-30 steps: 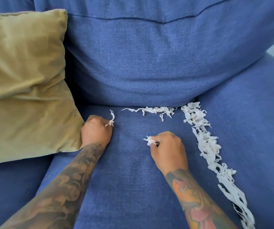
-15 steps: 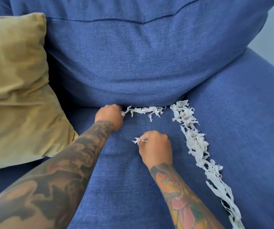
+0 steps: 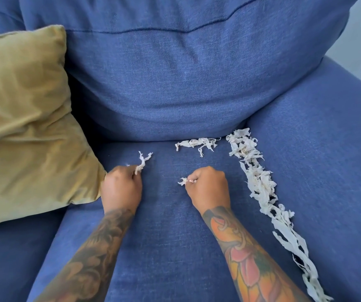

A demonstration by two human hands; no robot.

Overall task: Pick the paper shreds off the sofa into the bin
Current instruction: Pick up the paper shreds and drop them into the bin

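Left hand (image 3: pixel 121 188) back from crease – seat (image 3: pixel 164 247) open.

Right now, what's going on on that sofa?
A person is picking paper shreds off the blue sofa. The left hand pinches a shred, and the right hand pinches a smaller bit. A short clump lies by the back cushion, and a long trail runs along the seam beside the armrest. No bin is in view.

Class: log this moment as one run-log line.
left hand: grips shreds | right hand: pinches shreds | long shred trail: on sofa seat | bin: unseen
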